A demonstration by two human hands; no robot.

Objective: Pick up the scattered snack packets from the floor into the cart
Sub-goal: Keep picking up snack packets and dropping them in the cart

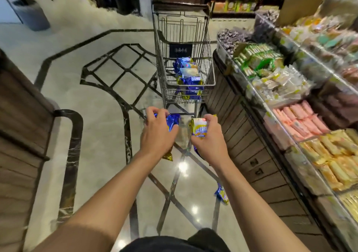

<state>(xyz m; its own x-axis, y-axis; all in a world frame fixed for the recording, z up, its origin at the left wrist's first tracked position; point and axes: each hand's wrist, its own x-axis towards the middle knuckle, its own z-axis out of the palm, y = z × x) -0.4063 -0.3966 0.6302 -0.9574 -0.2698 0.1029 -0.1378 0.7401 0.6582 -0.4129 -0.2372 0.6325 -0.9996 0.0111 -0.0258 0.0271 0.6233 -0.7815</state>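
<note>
Two hands are clamped on snack packets: left hand on a blue packet, right hand on a yellow-faced packet, both raised toward the cart, presumably for dropping in. Several packets are already inside. One packet remains on the floor. Lower packet ends are hidden by the wrists; print is blurred.

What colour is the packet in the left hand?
Blue, with a gold end, on the packet in the left hand; head view.
</note>
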